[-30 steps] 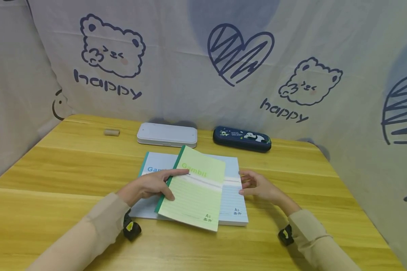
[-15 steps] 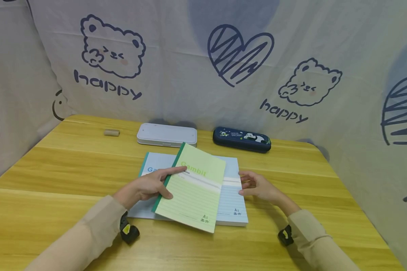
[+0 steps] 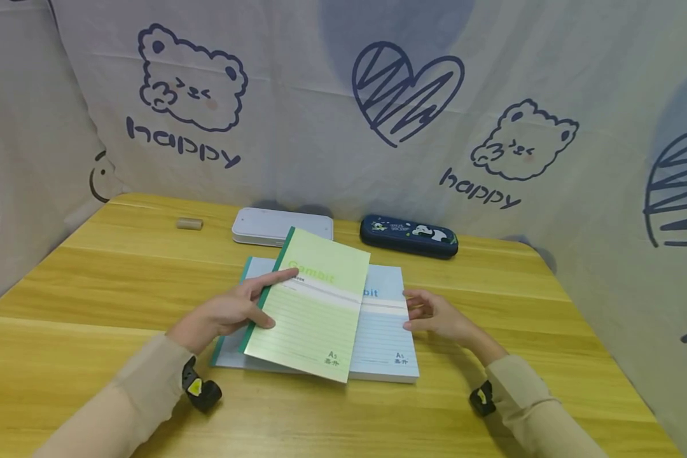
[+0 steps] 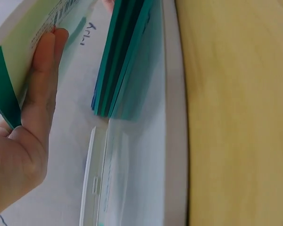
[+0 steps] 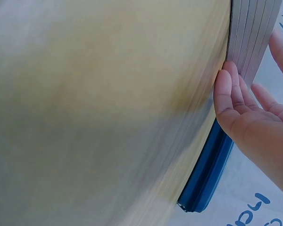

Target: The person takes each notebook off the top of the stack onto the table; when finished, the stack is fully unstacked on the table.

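Note:
My left hand (image 3: 223,312) grips a yellow-green notebook (image 3: 309,305) at its dark green spine, thumb on the cover and other fingers underneath. The notebook is tilted and raised over a stack of notebooks (image 3: 385,337) with a light blue cover on top, hiding much of it. In the left wrist view, the green spines (image 4: 118,61) of the stack show apart from the held notebook. My right hand (image 3: 442,318) touches the stack's right edge with relaxed fingers; in the right wrist view its fingertips (image 5: 223,84) rest by the page edges (image 5: 250,37).
Behind the stack lie a white pencil case (image 3: 263,224) and a dark blue panda pencil case (image 3: 409,236). A small tan cylinder (image 3: 189,223) lies at the back left. A printed curtain (image 3: 309,127) hangs behind the wooden table (image 3: 91,356).
My left hand has carried the yellow-green notebook leftward and slightly away from me, uncovering more of the blue cover on the right. My right hand has stayed at the stack's edge.

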The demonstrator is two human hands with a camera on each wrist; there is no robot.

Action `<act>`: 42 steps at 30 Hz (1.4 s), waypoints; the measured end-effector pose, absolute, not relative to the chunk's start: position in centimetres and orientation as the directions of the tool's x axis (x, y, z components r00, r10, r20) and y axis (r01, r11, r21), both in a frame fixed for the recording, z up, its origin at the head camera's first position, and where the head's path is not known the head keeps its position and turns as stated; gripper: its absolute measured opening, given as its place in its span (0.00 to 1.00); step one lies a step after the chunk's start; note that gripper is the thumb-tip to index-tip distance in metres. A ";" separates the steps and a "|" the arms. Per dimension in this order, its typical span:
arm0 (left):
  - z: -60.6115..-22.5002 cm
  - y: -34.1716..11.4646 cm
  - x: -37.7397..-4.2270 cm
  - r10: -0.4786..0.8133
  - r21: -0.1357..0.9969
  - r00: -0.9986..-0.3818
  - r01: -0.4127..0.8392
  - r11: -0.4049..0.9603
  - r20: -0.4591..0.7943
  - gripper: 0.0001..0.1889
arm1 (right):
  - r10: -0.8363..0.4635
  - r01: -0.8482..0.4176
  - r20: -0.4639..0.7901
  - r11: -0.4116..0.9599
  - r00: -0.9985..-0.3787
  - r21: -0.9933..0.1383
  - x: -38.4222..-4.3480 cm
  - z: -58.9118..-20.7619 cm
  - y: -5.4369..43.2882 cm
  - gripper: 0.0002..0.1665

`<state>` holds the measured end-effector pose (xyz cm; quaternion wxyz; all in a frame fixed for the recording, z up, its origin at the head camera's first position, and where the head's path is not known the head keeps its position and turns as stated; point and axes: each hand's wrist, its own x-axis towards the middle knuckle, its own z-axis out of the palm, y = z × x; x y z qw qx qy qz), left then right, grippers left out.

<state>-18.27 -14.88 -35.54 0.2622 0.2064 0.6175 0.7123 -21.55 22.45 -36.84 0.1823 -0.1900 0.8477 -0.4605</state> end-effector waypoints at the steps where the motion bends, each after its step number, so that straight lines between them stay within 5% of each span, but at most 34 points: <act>1: -35.5 -15.2 -18.2 0.624 0.988 -0.781 -0.119 -0.101 -0.030 0.48 | -0.492 -0.156 -0.133 0.503 -0.860 -0.850 -21.6 -36.8 22.4 0.40; 12: -35.1 -18.3 -17.6 0.623 0.979 -0.781 -0.152 -0.138 -0.033 0.47 | -0.491 -0.157 -0.134 0.507 -0.861 -0.848 -21.5 -36.8 22.4 0.40; 29: -34.9 -23.2 -16.4 0.599 0.979 -0.774 0.170 -0.116 0.206 0.43 | -0.485 -0.160 -0.134 0.519 -0.864 -0.840 -21.4 -36.8 22.4 0.39; 42: -35.2 -27.7 -15.9 0.625 0.979 -0.760 0.075 -0.190 0.179 0.43 | -0.491 -0.163 -0.129 0.509 -0.862 -0.845 -21.5 -36.9 22.4 0.40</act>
